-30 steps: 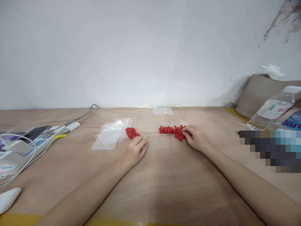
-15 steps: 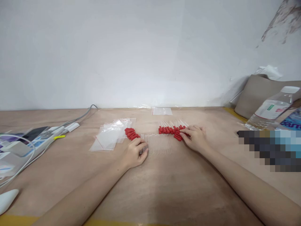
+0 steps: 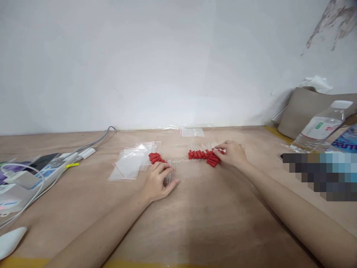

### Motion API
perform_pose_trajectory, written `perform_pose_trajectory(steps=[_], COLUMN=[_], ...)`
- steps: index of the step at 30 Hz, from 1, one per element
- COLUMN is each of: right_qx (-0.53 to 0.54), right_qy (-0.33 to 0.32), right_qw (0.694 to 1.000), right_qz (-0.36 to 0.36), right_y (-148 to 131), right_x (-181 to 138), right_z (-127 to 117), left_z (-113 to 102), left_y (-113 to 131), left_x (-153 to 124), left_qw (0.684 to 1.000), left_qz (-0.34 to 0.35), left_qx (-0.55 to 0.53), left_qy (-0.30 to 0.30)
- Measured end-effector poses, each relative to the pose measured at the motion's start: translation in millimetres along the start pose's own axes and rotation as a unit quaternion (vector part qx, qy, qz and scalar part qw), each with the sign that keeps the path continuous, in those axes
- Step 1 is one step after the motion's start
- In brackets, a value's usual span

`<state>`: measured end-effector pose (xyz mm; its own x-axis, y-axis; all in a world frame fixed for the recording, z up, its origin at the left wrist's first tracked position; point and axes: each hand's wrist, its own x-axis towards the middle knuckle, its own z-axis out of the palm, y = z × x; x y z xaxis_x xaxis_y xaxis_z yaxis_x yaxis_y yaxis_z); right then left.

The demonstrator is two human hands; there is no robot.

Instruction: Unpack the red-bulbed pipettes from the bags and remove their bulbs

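Several clear thin tubes (image 3: 189, 171) lie side by side in a row on the table. My left hand (image 3: 159, 182) is at the row's left end, fingers and thumb apart around the tubes there. Just beyond its knuckles, a small pile of red rubber bulbs (image 3: 156, 158) is partly covered by the hand. Behind the row, droppers with red bulbs (image 3: 198, 154) lie together, their thin clear stems pointing to the wall. My right hand (image 3: 232, 153) is at the right end of these, thumb and fingers closed around a red bulb. Other bulbs lie beneath its fingertips.
Clear zip bags (image 3: 126, 165) overlap at the left, and another bag (image 3: 192, 132) lies near the wall. A power strip (image 3: 47, 173) with cables runs along the left side. At right stand a plastic bottle (image 3: 320, 128) and a grey-brown container (image 3: 295, 111).
My left fingers have spread apart, the thumb moving away from the tubes. My right fingertips have shifted slightly over the red bulbs and closed around one. The view has moved a little.
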<state>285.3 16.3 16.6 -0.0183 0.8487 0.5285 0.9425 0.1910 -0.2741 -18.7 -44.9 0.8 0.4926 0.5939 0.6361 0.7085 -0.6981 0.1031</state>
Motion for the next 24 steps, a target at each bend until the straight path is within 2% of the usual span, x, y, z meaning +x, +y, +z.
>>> perform_pose_trajectory(steps=[8,11,14,17,20,22,24], right_qx=[-0.026,-0.023,-0.003,0.091,0.268,0.380,0.451], right_qy=[-0.106,-0.101,-0.057,0.032,0.092,0.075,0.031], right_qw=[0.993,0.993,0.997,0.995,0.958,0.919,0.889], right_qz=[-0.039,-0.053,-0.058,-0.007,0.049,0.072,0.075], right_y=[0,0,0,-2,-12,-24,-36], right_x=[15,15,15,14,4,-9,-26], right_z=[7,8,7,2,-5,-7,-5], left_z=[0,0,0,0,3,6,11], left_y=[0,0,0,0,0,1,3], left_x=[3,3,3,3,3,5,10], left_qw=[0.999,0.999,0.999,0.999,0.999,0.998,0.997], left_qz=[0.001,0.006,0.006,0.004,-0.004,-0.010,-0.008], left_qx=[0.025,0.032,0.036,0.036,0.035,0.037,0.048], left_qy=[0.022,0.024,0.023,0.020,0.026,0.043,0.061])
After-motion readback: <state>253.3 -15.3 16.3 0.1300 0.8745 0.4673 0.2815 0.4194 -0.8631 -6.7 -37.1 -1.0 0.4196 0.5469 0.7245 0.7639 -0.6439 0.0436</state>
